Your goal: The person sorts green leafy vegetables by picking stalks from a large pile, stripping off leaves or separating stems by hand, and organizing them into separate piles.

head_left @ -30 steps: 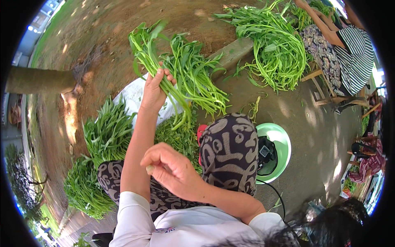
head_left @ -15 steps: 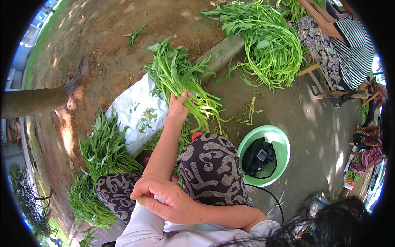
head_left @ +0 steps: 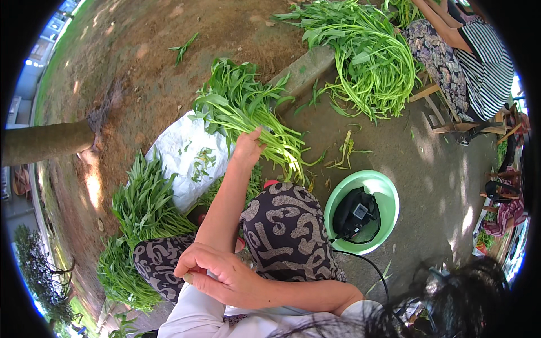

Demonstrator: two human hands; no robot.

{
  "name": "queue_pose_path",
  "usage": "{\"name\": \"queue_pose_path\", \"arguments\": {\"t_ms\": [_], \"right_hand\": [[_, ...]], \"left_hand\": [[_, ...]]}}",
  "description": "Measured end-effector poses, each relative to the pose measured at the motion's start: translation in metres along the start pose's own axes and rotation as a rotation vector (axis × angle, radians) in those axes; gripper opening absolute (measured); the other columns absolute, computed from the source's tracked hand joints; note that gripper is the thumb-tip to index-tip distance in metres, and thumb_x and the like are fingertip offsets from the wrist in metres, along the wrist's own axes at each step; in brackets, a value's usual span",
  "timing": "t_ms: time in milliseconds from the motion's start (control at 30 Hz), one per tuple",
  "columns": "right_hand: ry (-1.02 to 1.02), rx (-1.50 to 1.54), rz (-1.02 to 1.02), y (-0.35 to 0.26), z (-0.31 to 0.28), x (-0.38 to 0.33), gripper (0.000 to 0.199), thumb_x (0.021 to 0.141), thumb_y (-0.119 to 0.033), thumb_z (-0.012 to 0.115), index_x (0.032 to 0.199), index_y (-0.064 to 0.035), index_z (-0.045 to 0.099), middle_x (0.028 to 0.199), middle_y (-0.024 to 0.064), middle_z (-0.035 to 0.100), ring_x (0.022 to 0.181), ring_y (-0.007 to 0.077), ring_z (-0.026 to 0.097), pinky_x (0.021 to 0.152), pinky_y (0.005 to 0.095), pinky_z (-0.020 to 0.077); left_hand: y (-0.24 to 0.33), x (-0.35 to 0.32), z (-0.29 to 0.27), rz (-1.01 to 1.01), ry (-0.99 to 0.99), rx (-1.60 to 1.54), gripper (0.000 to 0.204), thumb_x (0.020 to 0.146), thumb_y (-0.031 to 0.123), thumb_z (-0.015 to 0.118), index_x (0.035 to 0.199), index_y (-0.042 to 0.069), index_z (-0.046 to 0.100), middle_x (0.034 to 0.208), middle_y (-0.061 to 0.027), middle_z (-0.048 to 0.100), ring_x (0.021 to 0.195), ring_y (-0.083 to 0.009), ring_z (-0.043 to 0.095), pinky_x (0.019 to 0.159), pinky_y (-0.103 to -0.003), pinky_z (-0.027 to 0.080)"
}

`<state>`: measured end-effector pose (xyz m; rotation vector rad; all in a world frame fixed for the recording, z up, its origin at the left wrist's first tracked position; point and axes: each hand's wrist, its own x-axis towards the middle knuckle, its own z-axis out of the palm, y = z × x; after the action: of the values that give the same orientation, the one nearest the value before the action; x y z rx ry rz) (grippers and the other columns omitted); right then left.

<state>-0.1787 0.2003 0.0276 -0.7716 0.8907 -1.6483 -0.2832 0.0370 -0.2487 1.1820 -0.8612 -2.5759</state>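
Nearest, the right hand is seen closed in a loose fist; what is held inside is hidden, so it cannot be told. Dark hair covers the lower right corner. Knees in black-and-grey patterned cloth hide part of the ground. Further out, the left hand is clamped around a bunch of long green leafy stalks. The bunch is held above a white plastic sheet; its long axis runs from leaves at upper left to cut ends at lower right. A round green plastic basin sits to the right, with bare ground around it. Far off, a bigger heap of green stalks is seen.
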Motion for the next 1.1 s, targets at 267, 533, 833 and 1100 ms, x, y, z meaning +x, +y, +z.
{"name": "queue_pose_path", "arguments": {"t_ms": [267,533,833,1100], "right_hand": [[-0.066,0.066,0.007,0.023,0.009,-0.002,0.010,0.090,0.000,0.051,0.099,0.0022,0.053,0.095,0.0065,0.053,0.086,0.0155,0.052,0.074,0.0260,0.0436],[-0.048,-0.008,-0.036,0.023,0.022,0.003,0.010,0.090,0.000,0.051,0.100,0.0011,0.053,0.091,0.0052,0.054,0.082,0.0129,0.053,0.072,0.0258,0.0439],[-0.076,-0.065,-0.035,0.045,0.044,0.007,0.016,0.087,0.003,0.050,0.103,0.0018,0.054,0.091,0.0079,0.060,0.084,0.0145,0.059,0.076,0.0275,0.0468],[-0.175,-0.283,-0.092,0.078,0.092,0.008,0.010,0.084,-0.013,0.061,0.085,-0.0039,0.057,0.074,0.0146,0.062,0.071,0.0327,0.061,0.062,0.0400,0.0437]], "left_hand": [[0.002,-0.018,-0.009,0.015,0.046,0.141,0.028,0.090,0.008,0.053,0.113,-0.004,0.044,0.112,-0.0133,0.054,0.105,-0.0250,0.052,0.096,-0.045,0.039],[0.013,-0.035,-0.027,-0.013,0.098,0.430,0.044,0.090,0.018,0.056,0.123,-0.008,0.043,0.123,-0.0139,0.052,0.115,-0.0254,0.048,0.099,-0.043,0.037],[0.042,-0.114,-0.056,0.045,0.072,0.765,0.056,0.086,0.020,0.060,0.134,-0.001,0.040,0.131,-0.0132,0.048,0.111,-0.0222,0.053,0.091,-0.037,0.045],[0.130,-0.251,-0.179,0.529,0.289,1.143,0.039,0.086,0.011,0.059,0.123,-0.001,0.052,0.115,-0.0118,0.060,0.093,-0.0182,0.059,0.082,-0.030,0.047]]}}
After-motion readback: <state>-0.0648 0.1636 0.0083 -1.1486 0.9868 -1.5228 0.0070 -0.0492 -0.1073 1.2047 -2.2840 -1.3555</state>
